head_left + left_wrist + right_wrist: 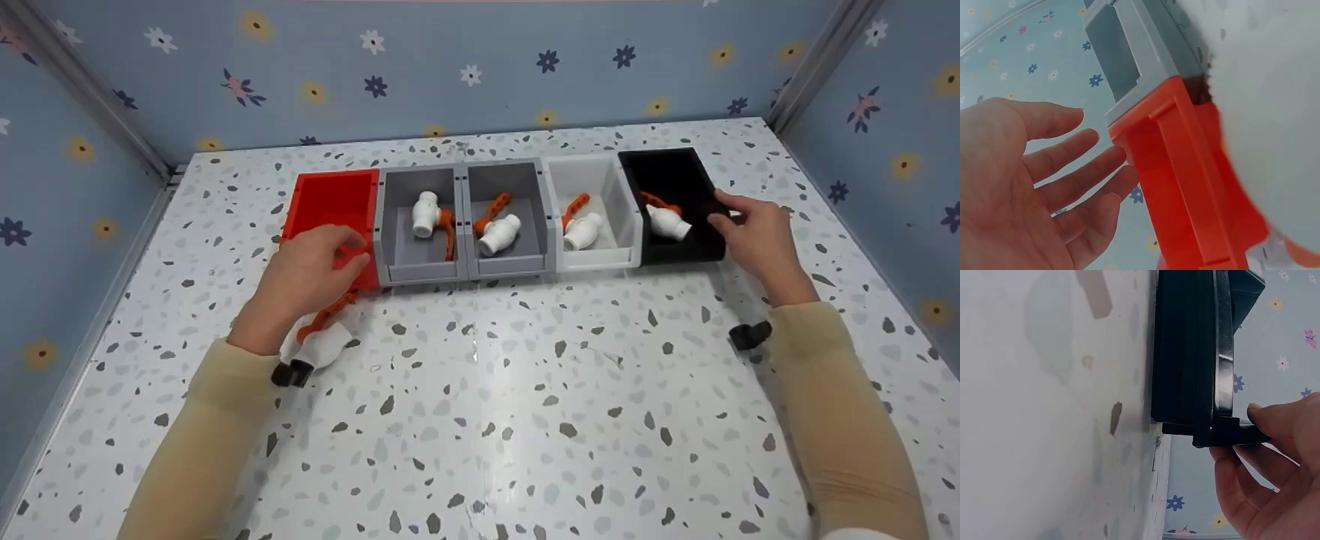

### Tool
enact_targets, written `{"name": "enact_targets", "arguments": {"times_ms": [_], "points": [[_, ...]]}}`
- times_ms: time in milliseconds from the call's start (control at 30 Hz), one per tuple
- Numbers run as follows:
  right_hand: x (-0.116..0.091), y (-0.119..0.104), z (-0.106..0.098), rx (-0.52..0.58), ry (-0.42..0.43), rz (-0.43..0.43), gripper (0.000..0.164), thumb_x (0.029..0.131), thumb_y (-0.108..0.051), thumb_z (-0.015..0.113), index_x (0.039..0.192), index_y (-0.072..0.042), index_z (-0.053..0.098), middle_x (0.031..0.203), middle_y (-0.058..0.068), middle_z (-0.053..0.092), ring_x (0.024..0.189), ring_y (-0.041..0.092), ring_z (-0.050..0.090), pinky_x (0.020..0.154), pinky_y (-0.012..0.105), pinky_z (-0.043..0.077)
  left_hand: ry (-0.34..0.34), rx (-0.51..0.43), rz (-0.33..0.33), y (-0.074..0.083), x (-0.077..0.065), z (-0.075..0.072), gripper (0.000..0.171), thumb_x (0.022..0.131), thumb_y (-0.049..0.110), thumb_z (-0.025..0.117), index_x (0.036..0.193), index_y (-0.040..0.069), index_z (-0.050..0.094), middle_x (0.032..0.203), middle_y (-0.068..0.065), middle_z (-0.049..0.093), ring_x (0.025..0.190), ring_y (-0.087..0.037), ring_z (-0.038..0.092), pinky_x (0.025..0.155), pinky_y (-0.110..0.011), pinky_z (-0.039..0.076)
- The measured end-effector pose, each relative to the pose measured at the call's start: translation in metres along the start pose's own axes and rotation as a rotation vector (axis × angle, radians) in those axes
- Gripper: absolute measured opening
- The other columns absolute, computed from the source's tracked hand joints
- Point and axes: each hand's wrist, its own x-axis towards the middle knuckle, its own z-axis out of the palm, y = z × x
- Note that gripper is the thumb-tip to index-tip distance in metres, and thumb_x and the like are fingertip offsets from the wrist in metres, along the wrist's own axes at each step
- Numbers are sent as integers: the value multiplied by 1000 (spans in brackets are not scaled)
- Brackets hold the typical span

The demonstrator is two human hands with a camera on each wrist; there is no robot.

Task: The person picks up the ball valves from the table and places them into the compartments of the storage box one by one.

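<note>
My left hand (307, 271) hovers over the front left part of the red bin (337, 196), its fingers loosely bent and nothing between them. The left wrist view shows the fingertips beside the red bin's rim (1190, 185). Under the left wrist, a white ball valve (328, 346) with an orange handle lies on the table, partly hidden. My right hand (766, 238) pinches the right side wall of the black bin (667, 166), thumb on one face and fingers on the other (1264, 472). Another white ball valve (667, 223) lies inside the black bin.
Between the red and black bins stand two grey bins (424, 274) (510, 266) and a white bin (600, 259), in one row. Each of these holds a white ball valve with an orange handle. Flowered panels (480, 45) enclose the speckled table (480, 420) at the back and sides.
</note>
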Motion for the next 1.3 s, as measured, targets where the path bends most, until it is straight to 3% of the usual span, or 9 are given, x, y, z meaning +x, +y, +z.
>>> {"name": "enact_targets", "arguments": {"times_ms": [600,767,867,1300], "points": [[1,1,-2,2,-2,-2,49,102,-31,57,148,-18,49,145,15,51,108,29,59,62,16,43,-126,1,13,-27,-38,7,27,95,24,66,117,10,68,110,-9,65,98,-30,58,87,-52,52],[1,1,0,4,1,-2,49,101,-31,58,148,-18,50,144,15,52,107,28,58,64,17,43,-153,5,38,-33,-46,10,21,95,23,66,112,12,69,97,-5,64,88,-26,57,76,-43,51],[1,1,0,9,6,-8,49,101,-31,58,147,-18,50,144,15,52,106,28,58,63,17,42,-163,13,55,-35,-50,11,20,95,23,66,111,11,70,91,-4,63,82,-23,56,70,-38,48],[0,1,-2,11,0,-1,50,100,-33,60,147,-18,51,145,15,51,113,32,60,63,14,42,-163,-3,69,-40,-54,17,21,95,22,66,113,12,70,88,-3,61,81,-22,54,71,-37,48]]}}
